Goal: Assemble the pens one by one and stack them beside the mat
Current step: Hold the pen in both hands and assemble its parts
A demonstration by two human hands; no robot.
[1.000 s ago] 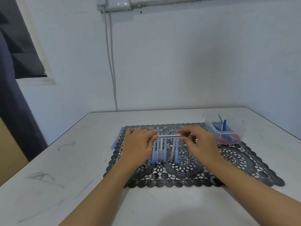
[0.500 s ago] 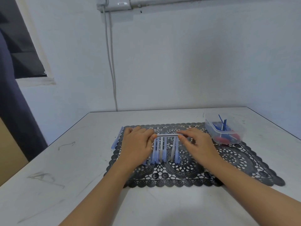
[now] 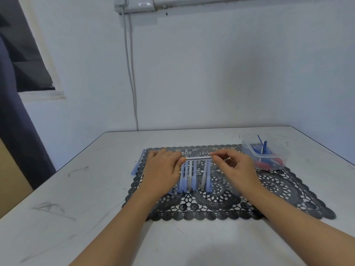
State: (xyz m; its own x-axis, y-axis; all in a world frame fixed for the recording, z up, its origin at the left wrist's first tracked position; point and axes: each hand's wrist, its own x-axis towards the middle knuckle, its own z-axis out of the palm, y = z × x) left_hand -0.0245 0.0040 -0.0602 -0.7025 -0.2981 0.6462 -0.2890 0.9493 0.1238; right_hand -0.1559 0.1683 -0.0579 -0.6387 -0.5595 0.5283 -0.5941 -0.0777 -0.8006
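I hold one pale pen barrel (image 3: 198, 158) crosswise between my two hands, level and running from 9 o'clock to 3 o'clock, just above the far half of the black lace mat (image 3: 278, 189). My left hand (image 3: 163, 169) lies knuckles up over the mat's left part, its fingers curled in, and its thumb tip meets the barrel's left end; how the other fingers close on that end I cannot tell, since the back of the hand hides them. My right hand (image 3: 236, 167) pinches the barrel's right end between thumb and forefinger, the other fingers loosely bent behind it. Directly under the barrel, toward 6 o'clock, a row of pen pieces (image 3: 194, 177) lies side by side on the mat, blue and grey, their long axes running from 12 to 6 o'clock, with the wider ends nearest me. The row's left end goes under my left hand. At the mat's 9 o'clock edge, a few bluish pens (image 3: 137, 164) lie together on the white table (image 3: 96, 189), just beside the lace border and roughly parallel to it. At about 2 o'clock, on the mat's far right corner, stands a clear plastic tub (image 3: 269, 158) with thin blue refills poking up out of it and red and blue pieces in its bottom.
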